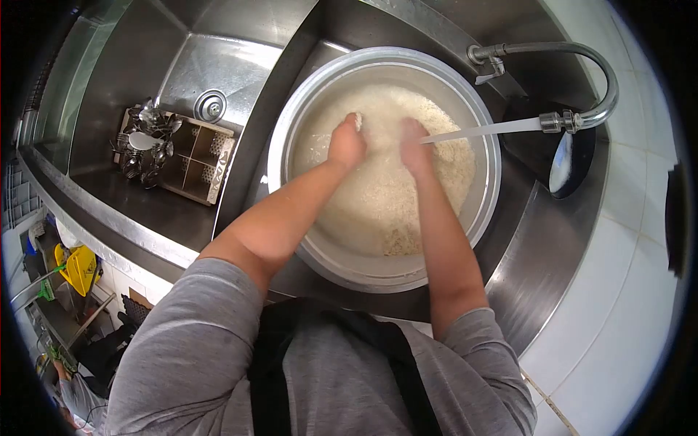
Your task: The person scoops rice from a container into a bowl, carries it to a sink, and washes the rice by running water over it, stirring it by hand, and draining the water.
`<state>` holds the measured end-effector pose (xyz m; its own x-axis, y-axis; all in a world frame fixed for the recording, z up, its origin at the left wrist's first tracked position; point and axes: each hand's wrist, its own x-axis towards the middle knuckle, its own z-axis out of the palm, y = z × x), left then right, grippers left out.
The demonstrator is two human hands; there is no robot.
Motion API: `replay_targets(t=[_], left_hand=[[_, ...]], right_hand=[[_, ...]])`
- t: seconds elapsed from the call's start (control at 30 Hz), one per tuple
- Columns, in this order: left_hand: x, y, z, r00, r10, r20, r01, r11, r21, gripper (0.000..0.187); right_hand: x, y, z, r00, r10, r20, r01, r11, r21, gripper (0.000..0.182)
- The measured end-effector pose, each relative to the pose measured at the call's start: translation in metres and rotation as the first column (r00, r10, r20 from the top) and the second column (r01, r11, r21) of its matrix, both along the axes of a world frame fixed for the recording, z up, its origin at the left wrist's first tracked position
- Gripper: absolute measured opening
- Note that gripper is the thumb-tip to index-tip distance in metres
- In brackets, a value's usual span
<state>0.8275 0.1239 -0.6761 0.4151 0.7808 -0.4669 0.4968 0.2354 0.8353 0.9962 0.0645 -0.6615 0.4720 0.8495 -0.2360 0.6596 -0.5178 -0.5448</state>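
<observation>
Plunging into wet white rice [378,196] inside the big round steel pot [291,131], left hand [347,142] loosely cups grains, right hand [414,145] curls half-buried beside it. Curved steel faucet [574,65] streams water [480,131] into the pot, rinsing. Wooden cutlery caddy [193,156] sits left of the pot.

The big pot [476,211] was brushed metal, dull grey, its rim faintly shiny. Inside it, wet white rice [378,189] looked grainy and matt. Beside the pot, the steel sink [218,58] gleamed smoothly; the curved tap [582,80] was polished chrome. Wall tiles [640,240] right of the pot were glossy white.
</observation>
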Motion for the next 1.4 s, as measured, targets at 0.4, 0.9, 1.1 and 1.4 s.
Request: replay_targets(t=[0.4,0.9,1.1,1.4], left_hand=[[0.002,-0.047,-0.05,0.95,0.182,-0.253,-0.184,0.983,0.019,0.042],[0.06,-0.022,0.012,0.804,0.503,0.318,-0.258,0.775,-0.577,0.037],[0.068,-0.017,0.019,0.751,0.569,0.334,-0.259,0.72,-0.644,0.038],[0.028,-0.002,-0.026,0.961,-0.221,-0.165,0.273,0.847,0.457,0.051]], right_hand=[[0.033,-0.041,-0.032,0.984,-0.081,0.159,0.099,0.989,-0.108,0.044],[-0.01,-0.003,-0.008,0.038,-0.385,-0.922,0.624,0.73,-0.279,0.029],[0.004,0.003,-0.016,-0.137,-0.176,-0.975,0.595,0.772,-0.223,0.027],[0.114,-0.008,-0.043,0.822,0.332,0.464,-0.366,0.931,-0.018,0.028]])
